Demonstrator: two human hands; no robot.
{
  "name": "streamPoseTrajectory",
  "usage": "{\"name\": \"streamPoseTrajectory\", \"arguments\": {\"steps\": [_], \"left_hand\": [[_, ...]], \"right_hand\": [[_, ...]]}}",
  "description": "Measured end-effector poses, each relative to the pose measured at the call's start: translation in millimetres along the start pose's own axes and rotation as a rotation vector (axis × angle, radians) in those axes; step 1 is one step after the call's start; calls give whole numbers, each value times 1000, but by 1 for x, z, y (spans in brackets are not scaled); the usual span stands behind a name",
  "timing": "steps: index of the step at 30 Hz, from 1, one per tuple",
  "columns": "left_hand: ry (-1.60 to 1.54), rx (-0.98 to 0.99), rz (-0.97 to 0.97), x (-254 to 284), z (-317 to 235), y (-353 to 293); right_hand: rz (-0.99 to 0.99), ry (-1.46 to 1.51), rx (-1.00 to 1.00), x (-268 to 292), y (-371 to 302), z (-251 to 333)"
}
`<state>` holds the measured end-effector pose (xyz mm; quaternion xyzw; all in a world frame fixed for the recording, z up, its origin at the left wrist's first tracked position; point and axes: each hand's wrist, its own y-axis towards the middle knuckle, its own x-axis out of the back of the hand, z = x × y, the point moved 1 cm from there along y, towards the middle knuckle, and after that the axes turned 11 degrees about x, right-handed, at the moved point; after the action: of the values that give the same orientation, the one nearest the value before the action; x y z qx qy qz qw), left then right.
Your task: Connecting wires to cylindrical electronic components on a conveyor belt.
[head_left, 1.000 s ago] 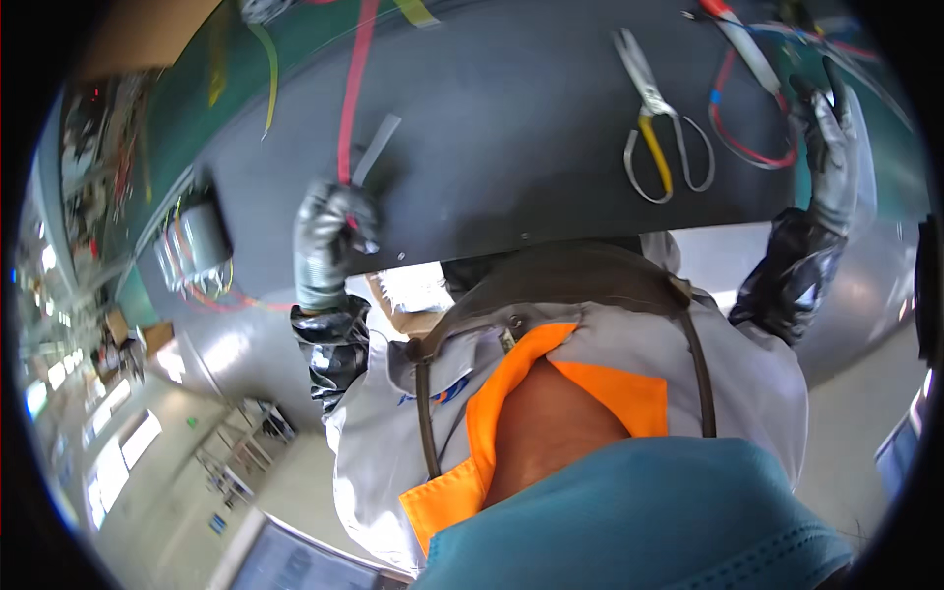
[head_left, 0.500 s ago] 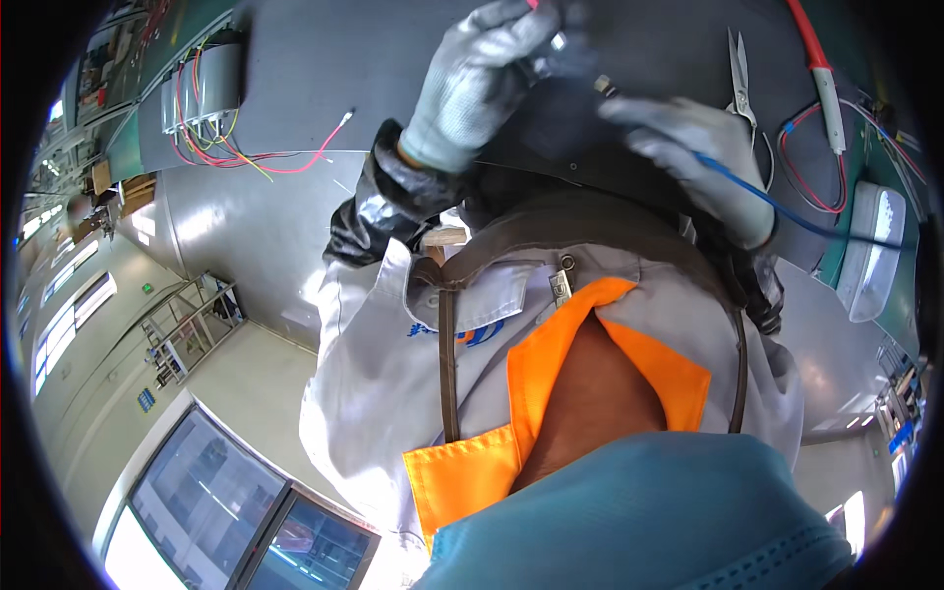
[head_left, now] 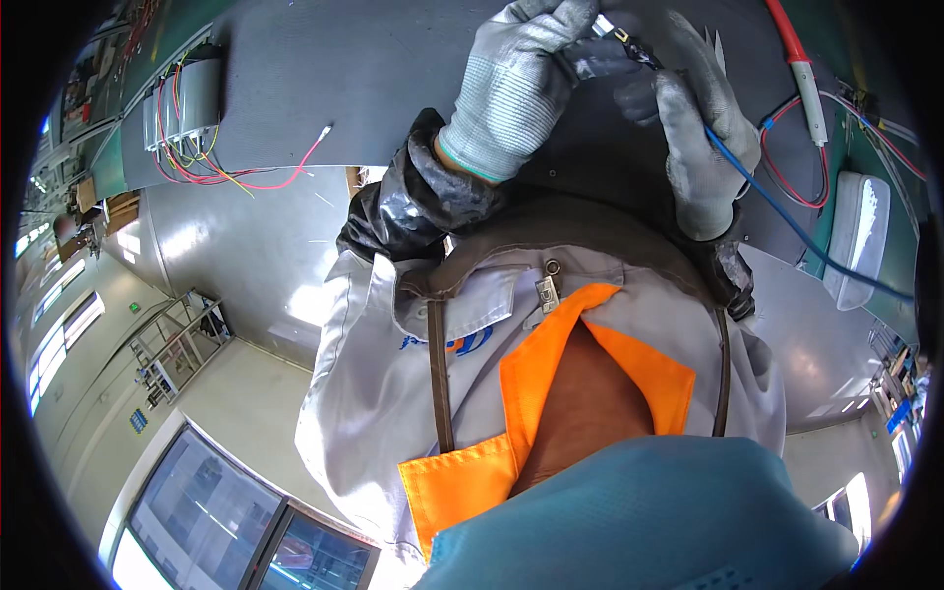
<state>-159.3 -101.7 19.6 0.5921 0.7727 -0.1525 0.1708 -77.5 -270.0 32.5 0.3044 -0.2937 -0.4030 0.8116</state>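
Observation:
Both my hands wear pale grey gloves with dark fingertips and meet over the dark mat [head_left: 324, 79] at the top. My left hand [head_left: 516, 93] is closed around a small white connector [head_left: 602, 25], pinched in its fingers. Close to it, my right hand [head_left: 703, 138] pinches a black plug with a brass-coloured tip [head_left: 623, 37]. From under the right hand a blue cable [head_left: 777, 211] runs off to the right. The plug's tip is at the white connector; whether they are joined I cannot tell.
At the left stand grey cylinders [head_left: 187, 98] with red and yellow wires, one ending in a white connector [head_left: 324, 132]. Scissors [head_left: 718, 49] are half hidden behind my right hand. To the right lie a red-and-grey pen-shaped tool [head_left: 798, 74], looped red wire [head_left: 787, 192] and a translucent white box [head_left: 857, 241].
My hands have come together: the left shifted slightly right and down, the right turned more upright. The plug has moved up to the white connector. The whole view has shifted slightly.

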Motion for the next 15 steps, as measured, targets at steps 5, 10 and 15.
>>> {"name": "streamPoseTrajectory", "arguments": {"steps": [5,10,15], "left_hand": [[622,-382,-6,1,-4,3],[-209,110,4,-12,-9,-4],[-376,218,5,-6,5,0]], "right_hand": [[-34,39,-180,-2,-8,5],[89,-241,-26,7,-13,-6],[42,-89,-234,1,-2,11]]}}
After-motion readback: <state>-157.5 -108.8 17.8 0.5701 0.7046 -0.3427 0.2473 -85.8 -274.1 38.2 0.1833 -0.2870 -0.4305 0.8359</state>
